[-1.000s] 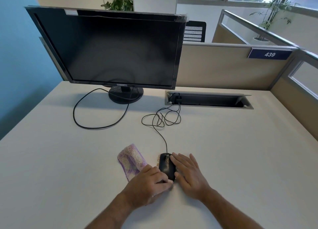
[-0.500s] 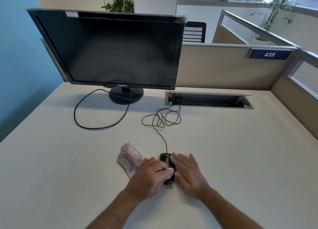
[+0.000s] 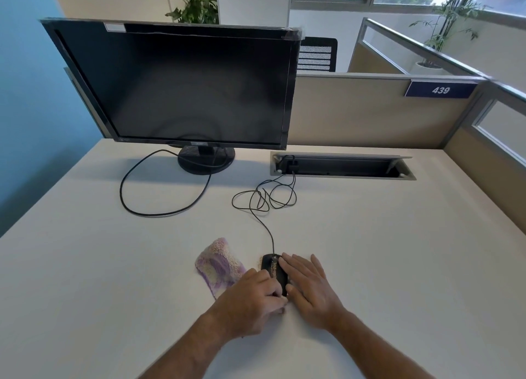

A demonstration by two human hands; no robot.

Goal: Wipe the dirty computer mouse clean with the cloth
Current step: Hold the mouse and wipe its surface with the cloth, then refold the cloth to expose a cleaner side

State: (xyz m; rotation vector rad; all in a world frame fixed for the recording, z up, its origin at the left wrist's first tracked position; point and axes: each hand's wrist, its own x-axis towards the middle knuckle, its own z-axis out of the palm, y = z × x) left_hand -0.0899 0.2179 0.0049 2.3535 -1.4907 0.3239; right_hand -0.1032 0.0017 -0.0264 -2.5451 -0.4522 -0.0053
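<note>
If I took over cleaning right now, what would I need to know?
Left hand: grips the purple cloth, knuckles at the mouse's rear left.
Right hand: flat, fingers straight, steadying the black mouse from its right.
The mouse sits on the white desk, cord running to the cable tray.
Done: little; brown grime still lines the mouse's middle.
Left: wipe it off.

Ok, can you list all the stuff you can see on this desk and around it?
mouse: one, black, dirty streak, near desk edge between the hands
cloth: one, purple and cream, left of mouse
monitor: one, black, back left
cables: two, black, looped on desk
cable tray: one, grey, back of desk
desk: one, white
sign 439: one, blue, on partition
plants: two, green, behind
left hand: one, curled on cloth
right hand: one, flat beside mouse
</note>
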